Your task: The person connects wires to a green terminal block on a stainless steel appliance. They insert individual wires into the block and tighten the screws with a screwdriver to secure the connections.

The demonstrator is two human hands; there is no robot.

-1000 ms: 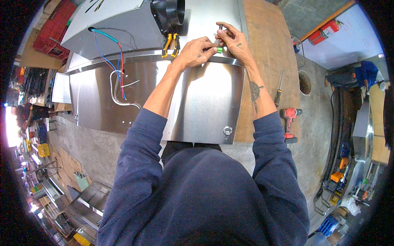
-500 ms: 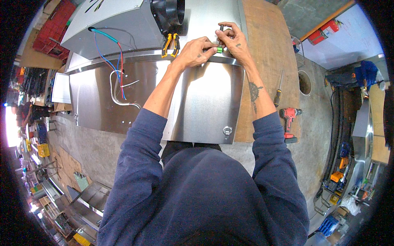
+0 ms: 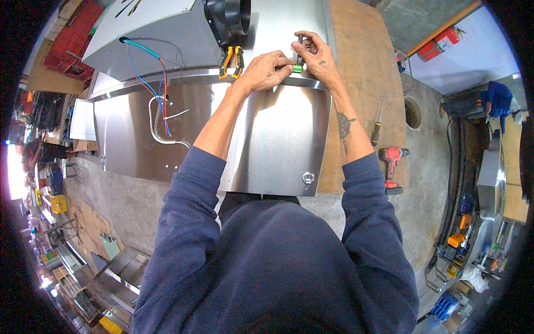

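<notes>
My left hand (image 3: 268, 72) pinches a small green terminal block (image 3: 297, 69) close to the top edge of a shiny metal panel (image 3: 286, 128). A slim dark screwdriver (image 3: 300, 40) stands nearly upright in the fingers of my right hand (image 3: 318, 58). Its lower end meets the block's upper side; the exact contact is too small to make out. Just left of my left hand lie pliers (image 3: 238, 61) with yellow-and-black handles.
At the upper left sits a grey metal fan box (image 3: 161, 33) with a black round outlet (image 3: 228, 19) and loose coloured wires (image 3: 162, 92). A second screwdriver (image 3: 377, 125) and a red cordless drill (image 3: 392, 164) lie on the wooden tabletop (image 3: 361, 72). Another person (image 3: 495, 103) is at far right.
The green block is turned slightly and shows more of its face. The screwdriver in my right hand has shifted a little and looks straighter. Both arms stay nearly in place.
</notes>
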